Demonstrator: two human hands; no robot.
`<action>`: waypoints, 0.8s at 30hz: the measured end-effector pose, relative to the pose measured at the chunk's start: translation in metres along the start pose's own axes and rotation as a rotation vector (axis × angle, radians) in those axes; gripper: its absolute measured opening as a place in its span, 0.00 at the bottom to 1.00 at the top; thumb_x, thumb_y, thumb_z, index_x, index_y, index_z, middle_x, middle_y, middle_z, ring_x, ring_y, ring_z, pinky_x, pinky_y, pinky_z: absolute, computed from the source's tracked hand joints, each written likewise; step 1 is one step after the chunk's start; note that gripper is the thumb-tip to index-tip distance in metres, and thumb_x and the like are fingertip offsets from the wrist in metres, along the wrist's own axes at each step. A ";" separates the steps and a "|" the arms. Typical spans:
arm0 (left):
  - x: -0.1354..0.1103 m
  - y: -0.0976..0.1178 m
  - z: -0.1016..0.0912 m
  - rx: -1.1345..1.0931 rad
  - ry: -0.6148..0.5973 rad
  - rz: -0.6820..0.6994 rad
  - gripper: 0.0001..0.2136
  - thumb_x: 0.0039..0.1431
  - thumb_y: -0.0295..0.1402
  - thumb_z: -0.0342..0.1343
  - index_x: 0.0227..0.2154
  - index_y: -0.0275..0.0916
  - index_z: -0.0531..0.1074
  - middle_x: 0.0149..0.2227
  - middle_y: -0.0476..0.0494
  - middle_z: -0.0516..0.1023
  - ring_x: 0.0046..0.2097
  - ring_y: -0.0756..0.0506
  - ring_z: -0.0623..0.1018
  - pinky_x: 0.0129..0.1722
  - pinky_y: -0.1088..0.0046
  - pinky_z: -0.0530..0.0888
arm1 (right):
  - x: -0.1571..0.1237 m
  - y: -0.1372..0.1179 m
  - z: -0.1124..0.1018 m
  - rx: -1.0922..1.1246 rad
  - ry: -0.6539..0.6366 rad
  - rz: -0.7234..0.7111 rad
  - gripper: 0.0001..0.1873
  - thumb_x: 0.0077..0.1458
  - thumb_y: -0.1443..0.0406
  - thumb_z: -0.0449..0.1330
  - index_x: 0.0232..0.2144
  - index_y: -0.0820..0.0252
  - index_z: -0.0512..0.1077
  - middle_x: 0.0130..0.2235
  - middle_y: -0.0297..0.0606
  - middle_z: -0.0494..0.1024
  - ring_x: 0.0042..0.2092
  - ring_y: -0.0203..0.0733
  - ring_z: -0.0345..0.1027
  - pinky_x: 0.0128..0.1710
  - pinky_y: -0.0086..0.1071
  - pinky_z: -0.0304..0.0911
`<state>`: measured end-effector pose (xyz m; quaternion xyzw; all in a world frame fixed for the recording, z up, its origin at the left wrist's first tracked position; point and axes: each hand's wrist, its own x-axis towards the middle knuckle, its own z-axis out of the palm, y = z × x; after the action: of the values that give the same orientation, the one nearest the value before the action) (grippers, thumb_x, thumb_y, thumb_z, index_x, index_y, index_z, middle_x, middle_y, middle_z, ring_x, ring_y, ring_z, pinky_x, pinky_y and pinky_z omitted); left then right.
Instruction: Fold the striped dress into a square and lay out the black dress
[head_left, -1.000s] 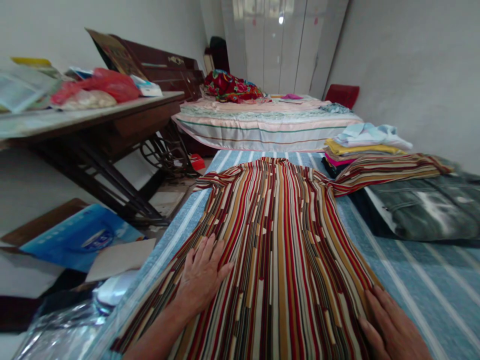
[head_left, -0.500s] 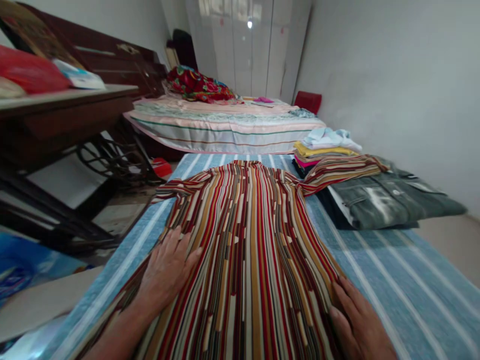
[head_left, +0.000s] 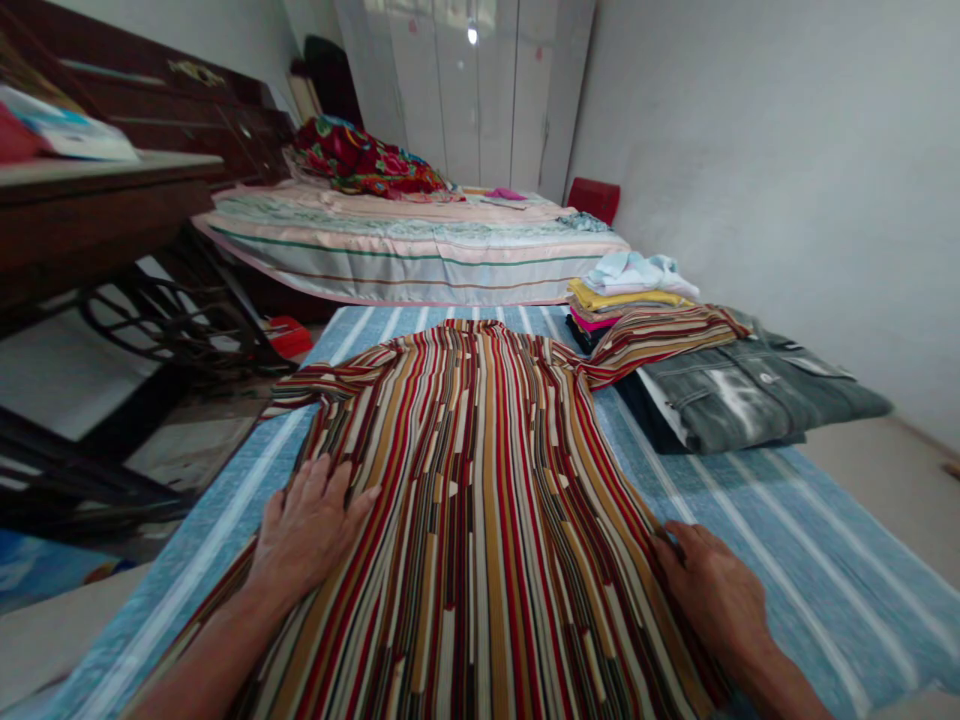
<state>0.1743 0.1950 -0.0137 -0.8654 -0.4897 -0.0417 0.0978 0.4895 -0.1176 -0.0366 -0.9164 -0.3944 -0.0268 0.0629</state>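
A long-sleeved striped shirt (head_left: pixel 480 480) in red, tan, cream and dark brown lies spread out, its collar at the far end. My left hand (head_left: pixel 307 525) rests flat on the left part of the cloth, fingers stretched out. At the right side edge, my right hand (head_left: pixel 712 585) has its fingers bent and closed on the shirt's border. One sleeve (head_left: pixel 667 328) reaches right, over folded clothes. The other sleeve lies out to the left. The near end of the shirt runs out of view.
Under the shirt is a blue striped cover (head_left: pixel 780 530). Folded grey-green denim (head_left: pixel 765 390) and a stack of folded clothes (head_left: pixel 630 280) lie at the right. A sewing machine table (head_left: pixel 105 200) stands left. Behind is a bed (head_left: pixel 420 250) with a red floral blanket (head_left: pixel 367 160).
My right hand has gone from lying along the shirt's right edge to closing its fingers there. My left hand stays flat on the cloth. The view has turned slightly right.
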 end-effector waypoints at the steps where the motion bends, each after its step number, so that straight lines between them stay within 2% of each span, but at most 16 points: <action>1: 0.006 0.001 -0.001 -0.001 0.020 0.020 0.26 0.59 0.45 0.38 0.52 0.31 0.64 0.60 0.28 0.59 0.62 0.34 0.58 0.54 0.51 0.62 | 0.001 0.000 -0.003 0.019 -0.049 0.017 0.18 0.61 0.58 0.44 0.38 0.56 0.72 0.35 0.39 0.78 0.36 0.47 0.73 0.31 0.35 0.61; 4: 0.026 0.000 -0.002 -0.028 0.040 0.072 0.26 0.59 0.43 0.38 0.53 0.31 0.64 0.60 0.30 0.60 0.62 0.35 0.58 0.55 0.53 0.62 | 0.007 0.003 -0.009 0.083 -0.167 0.041 0.17 0.60 0.58 0.44 0.35 0.52 0.73 0.28 0.35 0.78 0.31 0.46 0.73 0.27 0.33 0.58; 8: 0.041 -0.005 0.006 -0.068 -0.063 0.046 0.24 0.59 0.42 0.38 0.52 0.37 0.67 0.59 0.32 0.62 0.61 0.32 0.58 0.54 0.44 0.59 | 0.013 0.012 -0.006 0.178 -0.208 0.033 0.15 0.58 0.59 0.46 0.28 0.51 0.71 0.22 0.32 0.76 0.27 0.43 0.72 0.24 0.30 0.56; 10: 0.041 -0.009 0.012 -0.070 -0.072 0.020 0.23 0.59 0.42 0.38 0.51 0.39 0.68 0.59 0.33 0.62 0.62 0.31 0.57 0.53 0.41 0.57 | 0.015 0.019 -0.001 0.219 -0.233 -0.009 0.14 0.56 0.60 0.47 0.26 0.51 0.71 0.21 0.32 0.76 0.26 0.42 0.72 0.23 0.29 0.56; 12: 0.039 -0.011 0.016 -0.071 -0.045 -0.009 0.23 0.59 0.43 0.38 0.51 0.40 0.68 0.59 0.33 0.63 0.61 0.32 0.58 0.53 0.41 0.58 | 0.015 0.026 0.003 0.216 -0.254 -0.025 0.13 0.55 0.60 0.47 0.27 0.50 0.71 0.21 0.32 0.76 0.25 0.43 0.72 0.23 0.30 0.57; 15: 0.042 -0.007 0.017 -0.064 0.008 -0.045 0.23 0.59 0.43 0.38 0.50 0.38 0.68 0.57 0.31 0.64 0.60 0.32 0.60 0.53 0.42 0.59 | 0.020 0.028 0.004 0.142 -0.242 -0.002 0.13 0.53 0.59 0.48 0.34 0.51 0.72 0.23 0.34 0.78 0.28 0.47 0.74 0.23 0.32 0.61; 17: 0.050 0.000 0.014 -0.062 0.038 -0.021 0.22 0.60 0.43 0.39 0.49 0.35 0.68 0.57 0.31 0.64 0.60 0.34 0.61 0.54 0.46 0.59 | 0.031 0.016 0.000 0.112 -0.162 -0.041 0.16 0.53 0.57 0.48 0.38 0.53 0.73 0.31 0.39 0.80 0.32 0.48 0.75 0.27 0.34 0.65; 20: 0.076 0.015 0.009 -0.119 0.051 0.089 0.19 0.61 0.41 0.40 0.46 0.34 0.67 0.58 0.32 0.63 0.60 0.37 0.61 0.56 0.54 0.61 | 0.067 -0.022 -0.007 0.178 -0.019 -0.212 0.19 0.58 0.57 0.44 0.40 0.55 0.72 0.43 0.42 0.78 0.40 0.46 0.74 0.36 0.35 0.68; 24: 0.123 0.034 0.011 -0.210 0.050 0.219 0.18 0.62 0.39 0.40 0.48 0.36 0.65 0.58 0.35 0.63 0.61 0.42 0.60 0.58 0.61 0.60 | 0.136 -0.080 0.001 0.378 0.113 -0.464 0.22 0.62 0.63 0.39 0.50 0.60 0.67 0.50 0.44 0.72 0.52 0.42 0.66 0.52 0.37 0.61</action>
<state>0.2663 0.2835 -0.0079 -0.9177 -0.3830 -0.1031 0.0230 0.5243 0.0347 -0.0163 -0.7709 -0.5871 -0.0173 0.2465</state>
